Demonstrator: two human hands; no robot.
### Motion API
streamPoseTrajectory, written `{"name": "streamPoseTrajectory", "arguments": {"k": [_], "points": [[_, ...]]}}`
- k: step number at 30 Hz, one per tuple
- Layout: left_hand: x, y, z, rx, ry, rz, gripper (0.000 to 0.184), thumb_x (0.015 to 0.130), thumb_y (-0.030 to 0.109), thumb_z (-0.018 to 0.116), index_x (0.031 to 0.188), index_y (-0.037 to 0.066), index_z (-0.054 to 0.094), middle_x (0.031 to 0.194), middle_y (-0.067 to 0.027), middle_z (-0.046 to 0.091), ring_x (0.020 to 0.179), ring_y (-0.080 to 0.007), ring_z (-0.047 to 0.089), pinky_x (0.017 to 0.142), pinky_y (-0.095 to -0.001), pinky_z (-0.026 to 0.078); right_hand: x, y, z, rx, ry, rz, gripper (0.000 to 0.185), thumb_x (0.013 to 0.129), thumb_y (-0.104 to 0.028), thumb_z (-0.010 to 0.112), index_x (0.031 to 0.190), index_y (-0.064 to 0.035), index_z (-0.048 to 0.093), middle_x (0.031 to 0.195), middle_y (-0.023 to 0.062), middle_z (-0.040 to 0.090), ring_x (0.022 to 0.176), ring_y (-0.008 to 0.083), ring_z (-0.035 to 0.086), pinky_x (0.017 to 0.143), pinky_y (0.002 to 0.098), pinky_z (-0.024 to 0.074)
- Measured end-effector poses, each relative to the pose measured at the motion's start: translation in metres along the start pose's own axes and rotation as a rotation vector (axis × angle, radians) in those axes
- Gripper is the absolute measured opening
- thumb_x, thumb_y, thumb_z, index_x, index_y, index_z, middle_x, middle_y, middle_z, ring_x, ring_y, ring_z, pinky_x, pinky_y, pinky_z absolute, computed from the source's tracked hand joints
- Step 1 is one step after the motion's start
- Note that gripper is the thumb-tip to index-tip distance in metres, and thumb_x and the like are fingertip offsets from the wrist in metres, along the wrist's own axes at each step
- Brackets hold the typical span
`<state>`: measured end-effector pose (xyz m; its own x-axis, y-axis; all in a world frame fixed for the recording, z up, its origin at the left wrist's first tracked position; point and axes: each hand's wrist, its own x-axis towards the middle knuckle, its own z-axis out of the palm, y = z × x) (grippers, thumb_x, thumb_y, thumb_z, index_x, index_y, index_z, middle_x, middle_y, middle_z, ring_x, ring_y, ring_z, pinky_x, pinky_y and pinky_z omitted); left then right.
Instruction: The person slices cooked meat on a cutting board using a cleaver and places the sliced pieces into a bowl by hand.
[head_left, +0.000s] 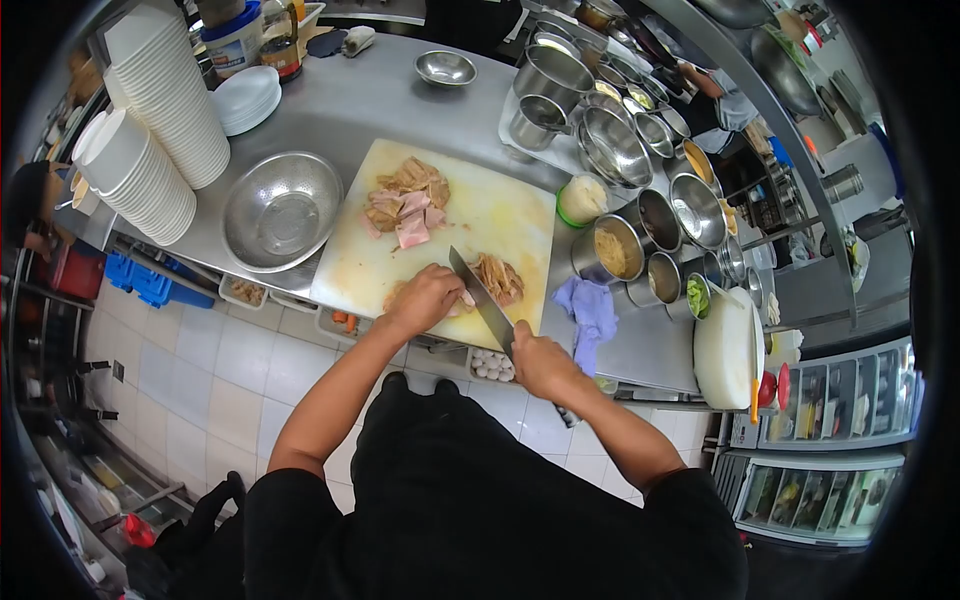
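A white cutting board [490, 200] lies on the steel counter in front of me. My right hand [545, 362] is wrapped round the handle of a large knife [483, 292], its blade slanting up and left across the board's near part. My left hand [428, 298] is closed, fingers curled down on a piece of pale cooked meat [466, 303] just left of the blade. Right of the blade sits a heap of sliced meat [500, 278]. Larger meat chunks [412, 205], some pinkish, lie at the board's far left, apart from both hands.
A perforated steel bowl [283, 212] stands left of the board, near stacked white containers [165, 100]. To the right are a purple cloth [588, 315], a green-based tub [583, 200] and several metal pots [612, 250]. Eggs [491, 365] sit below the counter edge. Other people are partly visible.
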<state>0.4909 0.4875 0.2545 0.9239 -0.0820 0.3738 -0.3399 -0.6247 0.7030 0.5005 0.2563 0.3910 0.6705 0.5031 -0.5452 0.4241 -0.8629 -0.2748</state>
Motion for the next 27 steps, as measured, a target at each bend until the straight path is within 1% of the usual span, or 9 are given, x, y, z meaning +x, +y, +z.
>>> {"name": "streamPoseTrajectory", "arguments": {"k": [5,11,14,16,17,19,20,22,27], "points": [[0.0,0.004,-0.002,-0.026,0.013,-0.057,0.006,0.086,0.005,0.065,0.087,0.002,0.069,0.087,-0.0137,0.067,0.091,-0.0341,0.062,0.082,-0.0422,0.051,-0.019,-0.009,-0.026,0.049,-0.002,0.054,0.026,0.101,-0.016,0.046,0.115,0.0061,0.044,0.095,0.0403,0.065,0.093,0.0567,0.064,0.087,0.0601,0.0489],[0.002,0.003,-0.001,-0.002,0.02,-0.033,0.007,0.086,0.006,0.065,0.086,0.001,0.069,0.088,-0.0139,0.067,0.09,-0.0345,0.061,0.081,-0.043,0.051,-0.014,-0.014,-0.019,0.042,-0.104,0.041,0.025,0.094,-0.007,0.046,0.115,0.0062,0.044,0.096,0.0406,0.065,0.096,0.0563,0.064,0.088,0.0591,0.0491],[0.0,0.0,0.0,0.026,0.008,-0.018,0.008,0.087,0.006,0.064,0.089,0.001,0.07,0.088,-0.0142,0.067,0.09,-0.0351,0.061,0.081,-0.0436,0.051,0.0,-0.012,0.006,0.006,-0.007,0.03,0.026,0.09,-0.002,0.047,0.114,0.006,0.044,0.096,0.0398,0.065,0.097,0.0561,0.064,0.09,0.0586,0.0491],[-0.001,-0.001,0.002,0.013,0.013,-0.029,0.009,0.087,0.005,0.064,0.091,0.002,0.071,0.089,-0.0143,0.068,0.09,-0.0354,0.061,0.081,-0.0435,0.051,0.0,-0.006,0.01,0.042,0.013,0.059,0.023,0.095,-0.008,0.047,0.114,0.0048,0.044,0.095,0.0391,0.065,0.095,0.056,0.064,0.088,0.0595,0.0485],[0.001,-0.002,0.001,0.019,0.019,-0.02,0.009,0.087,0.005,0.064,0.091,0.002,0.071,0.089,-0.0143,0.068,0.09,-0.0354,0.061,0.081,-0.0435,0.051,-0.002,-0.003,0.005,0.04,0.024,0.056,0.023,0.095,-0.008,0.047,0.114,0.0048,0.044,0.095,0.0391,0.065,0.095,0.056,0.064,0.088,0.0595,0.0485],[0.0,-0.002,-0.002,-0.024,0.016,-0.052,0.009,0.085,0.007,0.069,0.091,0.001,0.071,0.088,-0.0131,0.068,0.092,-0.0335,0.064,0.083,-0.0417,0.052,-0.007,0.003,-0.007,0.122,0.025,-0.006,0.025,0.101,-0.017,0.046,0.115,0.0036,0.044,0.094,0.0389,0.065,0.093,0.0557,0.064,0.086,0.0606,0.0474],[0.0,-0.004,-0.004,-0.021,0.018,-0.053,0.009,0.085,0.007,0.069,0.091,0.001,0.071,0.088,-0.0131,0.068,0.092,-0.0335,0.064,0.083,-0.0417,0.052,-0.01,0.002,-0.011,0.121,0.026,-0.01,0.025,0.101,-0.017,0.046,0.115,0.0036,0.044,0.094,0.0389,0.065,0.093,0.0557,0.064,0.086,0.0606,0.0474],[0.004,0.002,-0.016,-0.085,-0.096,-0.17,0.011,0.085,0.005,0.064,0.092,0.001,0.071,0.089,-0.0151,0.067,0.094,-0.0355,0.062,0.084,-0.0427,0.052,-0.019,-0.005,-0.019,0.128,0.029,0.077,0.029,0.104,-0.024,0.044,0.117,0.0027,0.044,0.093,0.0391,0.065,0.092,0.0556,0.063,0.085,0.0611,0.0467],[0.01,-0.007,-0.021,0.021,-0.102,-0.045,0.01,0.085,0.006,0.065,0.091,0.001,0.071,0.09,-0.0148,0.067,0.094,-0.0351,0.062,0.085,-0.0428,0.052,-0.023,-0.009,-0.022,0.092,-0.009,0.054,0.029,0.104,-0.021,0.042,0.118,0.0041,0.044,0.093,0.0385,0.065,0.092,0.0553,0.064,0.086,0.0602,0.0477]]}}
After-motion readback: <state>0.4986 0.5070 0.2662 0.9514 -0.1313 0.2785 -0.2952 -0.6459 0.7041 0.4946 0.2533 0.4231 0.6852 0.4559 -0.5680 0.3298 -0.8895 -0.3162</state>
